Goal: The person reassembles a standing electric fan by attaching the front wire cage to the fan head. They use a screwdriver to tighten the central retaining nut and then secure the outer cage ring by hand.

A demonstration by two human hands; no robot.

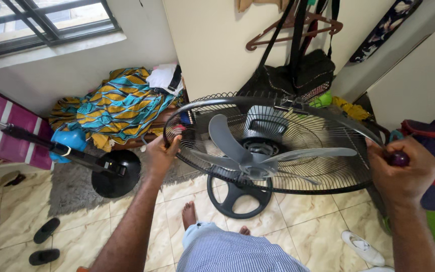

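Here two hands [159,156] grip one fan guard [278,106] over three blades [227,141].

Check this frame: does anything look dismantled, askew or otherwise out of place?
Yes. The fan head is off its stand, held flat between the left hand and right hand, with no front guard over the grey blades. The stand pole lies tipped over the floor, and a round black base sits apart beneath. The right hand grips a dark-handled tool.

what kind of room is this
Most likely a bedroom or living space in a home. Hangers and a black bag hang on the wall, patterned cloth is piled in the corner, and sandals lie on the tiled floor. Both hands hold a fan cage.
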